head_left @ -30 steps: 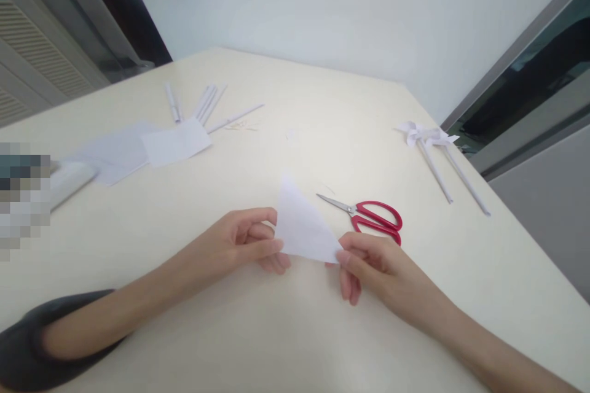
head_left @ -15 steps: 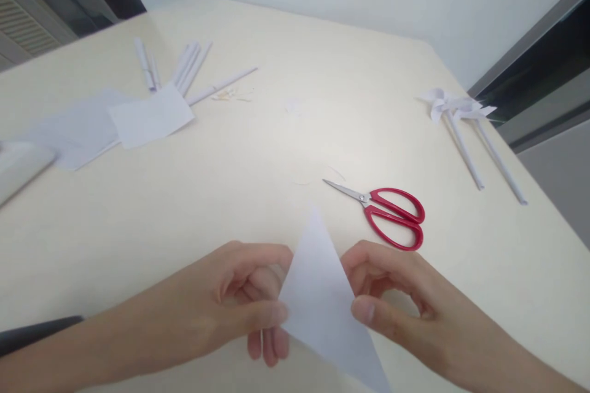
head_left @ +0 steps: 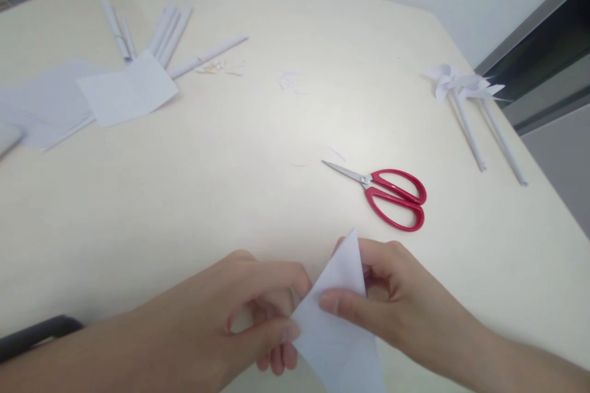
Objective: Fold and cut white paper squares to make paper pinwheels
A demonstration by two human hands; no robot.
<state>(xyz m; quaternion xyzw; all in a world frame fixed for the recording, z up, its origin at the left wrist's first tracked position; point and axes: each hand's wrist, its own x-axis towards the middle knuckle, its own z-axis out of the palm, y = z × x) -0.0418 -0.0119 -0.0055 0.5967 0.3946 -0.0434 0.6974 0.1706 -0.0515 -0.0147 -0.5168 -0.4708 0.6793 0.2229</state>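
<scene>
A white sheet of paper [head_left: 338, 334], pointed at its top, is held up between both hands close to the table's near side. My left hand [head_left: 258, 313] pinches its left corner between thumb and forefinger. My right hand [head_left: 391, 301] grips it from the right, with the thumb lying across the front and the other fingers behind. Just beyond the right hand lie red-handled scissors [head_left: 369, 181], closed, blades pointing left. The paper's lower end runs out of view at the bottom.
Two paper pinwheels [head_left: 461, 83] on rolled sticks lie at the right edge. Rolled paper tubes [head_left: 168, 34] and loose white sheets [head_left: 126, 92] lie at the far left. Small scraps [head_left: 221, 67] are scattered mid-table. A black object [head_left: 41, 331] is by my left forearm.
The right thumb has moved left onto the paper's front, and the paper's tip has shifted right and tilted. The left hand keeps its pinch. The view has dipped slightly.
</scene>
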